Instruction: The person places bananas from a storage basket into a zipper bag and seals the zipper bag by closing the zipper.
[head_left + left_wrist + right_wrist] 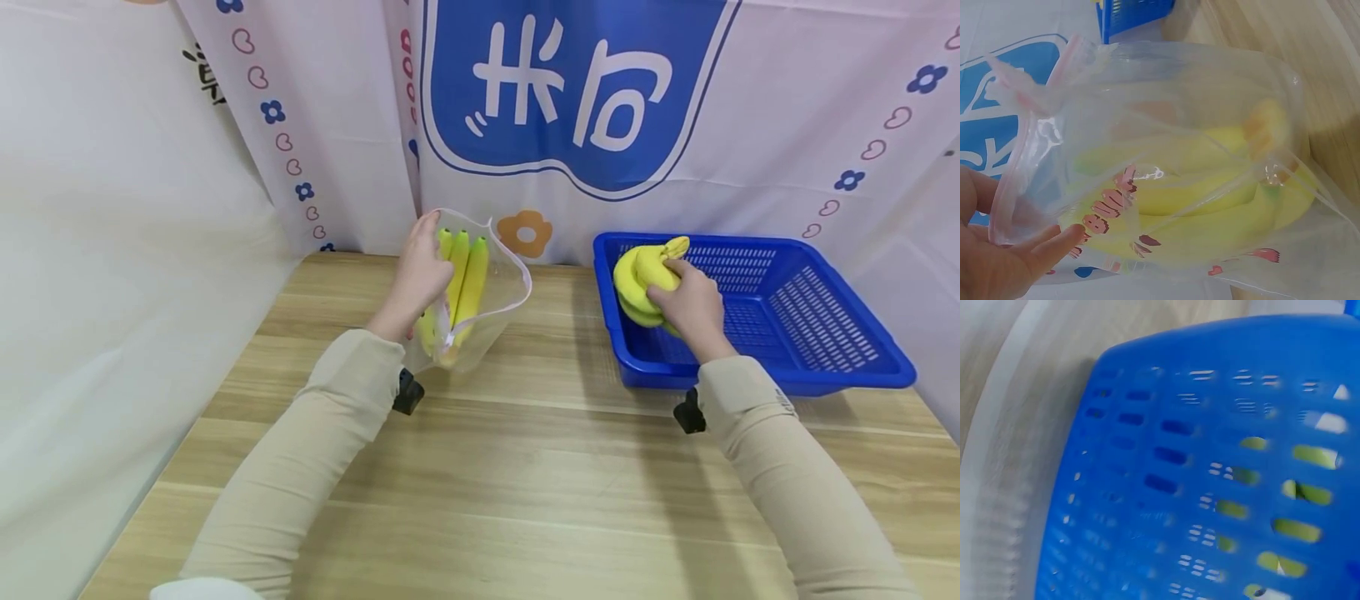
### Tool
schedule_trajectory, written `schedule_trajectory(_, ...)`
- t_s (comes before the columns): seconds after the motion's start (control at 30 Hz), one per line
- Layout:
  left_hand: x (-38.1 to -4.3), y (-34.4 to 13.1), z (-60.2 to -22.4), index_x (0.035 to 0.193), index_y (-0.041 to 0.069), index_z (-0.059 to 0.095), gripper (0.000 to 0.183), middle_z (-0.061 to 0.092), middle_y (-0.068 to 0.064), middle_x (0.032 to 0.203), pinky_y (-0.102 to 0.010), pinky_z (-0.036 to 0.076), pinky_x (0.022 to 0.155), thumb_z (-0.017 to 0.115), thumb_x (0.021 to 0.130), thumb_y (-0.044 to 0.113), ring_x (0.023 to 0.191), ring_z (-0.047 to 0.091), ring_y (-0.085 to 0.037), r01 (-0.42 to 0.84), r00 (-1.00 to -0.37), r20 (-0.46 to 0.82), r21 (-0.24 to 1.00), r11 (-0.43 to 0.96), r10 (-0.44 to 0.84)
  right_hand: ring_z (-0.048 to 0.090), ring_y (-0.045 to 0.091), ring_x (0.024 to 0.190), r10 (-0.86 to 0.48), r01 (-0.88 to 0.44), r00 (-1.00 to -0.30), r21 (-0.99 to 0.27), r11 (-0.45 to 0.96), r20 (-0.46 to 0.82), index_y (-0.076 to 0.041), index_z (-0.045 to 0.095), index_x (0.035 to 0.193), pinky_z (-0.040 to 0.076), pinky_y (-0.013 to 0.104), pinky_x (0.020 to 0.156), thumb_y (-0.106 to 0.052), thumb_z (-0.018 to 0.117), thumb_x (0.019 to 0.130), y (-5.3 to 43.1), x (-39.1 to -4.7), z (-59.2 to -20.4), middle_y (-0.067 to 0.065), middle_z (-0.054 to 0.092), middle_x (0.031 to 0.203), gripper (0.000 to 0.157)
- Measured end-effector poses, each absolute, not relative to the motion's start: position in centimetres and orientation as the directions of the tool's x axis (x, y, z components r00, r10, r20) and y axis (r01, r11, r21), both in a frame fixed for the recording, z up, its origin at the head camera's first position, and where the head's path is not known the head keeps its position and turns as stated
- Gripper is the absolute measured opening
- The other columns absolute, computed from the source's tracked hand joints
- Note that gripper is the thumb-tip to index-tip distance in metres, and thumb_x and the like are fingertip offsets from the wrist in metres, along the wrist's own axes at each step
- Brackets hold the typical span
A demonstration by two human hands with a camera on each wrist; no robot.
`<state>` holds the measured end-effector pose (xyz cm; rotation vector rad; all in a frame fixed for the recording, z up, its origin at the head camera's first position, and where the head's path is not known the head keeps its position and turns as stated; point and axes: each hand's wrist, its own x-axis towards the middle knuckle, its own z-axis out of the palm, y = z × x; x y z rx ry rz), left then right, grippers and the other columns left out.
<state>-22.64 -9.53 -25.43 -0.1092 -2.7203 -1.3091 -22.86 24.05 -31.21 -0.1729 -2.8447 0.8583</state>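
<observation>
On the wooden table's far side stands a clear zip bag with pink trim and red lettering, its mouth spread. Inside it lies a bunch of yellow bananas with green tips. My left hand holds the bag by its rim, fingers over one side and thumb on the outside. To the right, my right hand grips a second bunch of bananas at the left end of a blue basket. In the right wrist view the basket's slotted wall hides that hand; yellow shows through the slots.
A white cloth with a blue printed emblem hangs behind the table. White sheeting closes off the left side. The basket's raised rim runs around the bananas in my right hand.
</observation>
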Motion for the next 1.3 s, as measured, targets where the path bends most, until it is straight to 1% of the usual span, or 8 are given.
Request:
schedule_trajectory(0.13, -22.6, -9.5, -25.4, 0.150, -0.001, 0.021, 0.078, 0.021, -0.015, 0.159, -0.039, 0.032, 0.117, 0.042, 0.076, -0.016, 0.136, 0.039, -0.034, 0.131, -0.989, 0.149, 0.767, 0.628, 0.024, 0.054, 0.034, 0.090, 0.184, 0.032, -0.963, -0.592, 0.805, 0.198, -0.004, 0.046, 0.140, 0.042, 0.039, 0.068, -0.023, 0.054, 0.087, 23.5, -22.8, -30.6, 0.025, 0.055, 0.133, 0.057)
schedule_trajectory(0.37, -22.5, -9.5, -25.2, 0.149, -0.003, 0.022, 0.077, 0.021, -0.016, 0.158, -0.040, 0.033, 0.116, 0.042, 0.076, -0.016, 0.135, 0.041, -0.036, 0.141, -0.987, 0.157, 0.758, 0.637, 0.033, 0.054, 0.034, 0.099, 0.189, -0.060, -0.937, -0.669, 0.741, 0.293, -0.005, 0.049, 0.138, 0.043, 0.043, 0.077, -0.019, 0.056, 0.087, 22.1, -22.6, -29.2, 0.022, 0.055, 0.135, 0.053)
schedule_trajectory(0.57, -22.5, -9.6, -25.2, 0.150, -0.002, 0.020, 0.078, 0.019, -0.016, 0.159, -0.040, 0.035, 0.115, 0.041, 0.076, -0.016, 0.135, 0.040, -0.036, 0.136, -0.988, 0.148, 0.763, 0.632, 0.035, 0.055, 0.030, 0.095, 0.134, -0.173, -0.925, -0.709, 0.684, 0.355, -0.009, 0.052, 0.137, 0.042, 0.033, 0.073, -0.018, 0.059, 0.088, 20.5, -22.0, -27.8, 0.018, 0.059, 0.132, 0.050)
schedule_trajectory(0.67, -22.5, -9.6, -25.3, 0.150, -0.002, 0.020, 0.077, 0.018, -0.015, 0.159, -0.039, 0.034, 0.116, 0.040, 0.077, -0.015, 0.136, 0.040, -0.036, 0.134, -0.989, 0.144, 0.766, 0.629, 0.034, 0.056, 0.028, 0.095, 0.087, -0.236, -0.919, -0.714, 0.659, 0.384, -0.011, 0.053, 0.136, 0.042, 0.030, 0.074, -0.018, 0.061, 0.089, 19.4, -21.5, -27.2, 0.016, 0.060, 0.130, 0.048)
schedule_trajectory(0.9, -22.5, -9.5, -25.2, 0.150, -0.002, 0.019, 0.077, 0.017, -0.014, 0.160, -0.039, 0.031, 0.118, 0.039, 0.077, -0.016, 0.137, 0.039, -0.037, 0.127, -0.990, 0.136, 0.772, 0.623, 0.034, 0.058, 0.026, 0.099, -0.048, -0.370, -0.903, -0.715, 0.593, 0.427, -0.011, 0.055, 0.134, 0.046, 0.033, 0.080, -0.016, 0.064, 0.088, 17.0, -20.2, -26.1, 0.015, 0.062, 0.128, 0.047)
schedule_trajectory(1.07, -22.4, -9.5, -25.2, 0.151, -0.001, 0.018, 0.077, 0.015, -0.014, 0.160, -0.040, 0.031, 0.117, 0.038, 0.077, -0.016, 0.137, 0.039, -0.038, 0.121, -0.991, 0.126, 0.780, 0.614, 0.036, 0.058, 0.023, 0.096, -0.167, -0.456, -0.881, -0.699, 0.552, 0.443, -0.011, 0.057, 0.133, 0.046, 0.026, 0.077, -0.014, 0.066, 0.087, 15.9, -19.6, -26.0, 0.014, 0.063, 0.126, 0.047)
schedule_trajectory(1.13, -22.4, -9.5, -25.1, 0.151, 0.000, 0.017, 0.078, 0.014, -0.013, 0.161, -0.040, 0.029, 0.119, 0.037, 0.078, -0.015, 0.139, 0.036, -0.036, 0.113, -0.993, 0.113, 0.787, 0.606, 0.039, 0.058, 0.022, 0.095, -0.214, -0.478, -0.874, -0.696, 0.535, 0.436, -0.011, 0.057, 0.132, 0.045, 0.023, 0.076, -0.014, 0.066, 0.087, 15.6, -19.4, -26.0, 0.013, 0.063, 0.127, 0.047)
schedule_trajectory(1.3, -22.3, -9.5, -25.0, 0.152, 0.002, 0.013, 0.080, 0.008, -0.010, 0.162, -0.040, 0.020, 0.122, 0.035, 0.077, -0.014, 0.144, 0.027, -0.033, 0.084, -0.996, 0.069, 0.806, 0.586, 0.047, 0.056, 0.020, 0.089, -0.325, -0.515, -0.857, -0.685, 0.515, 0.401, -0.013, 0.058, 0.131, 0.046, 0.023, 0.073, -0.016, 0.068, 0.086, 15.3, -19.0, -25.9, 0.013, 0.064, 0.123, 0.046)
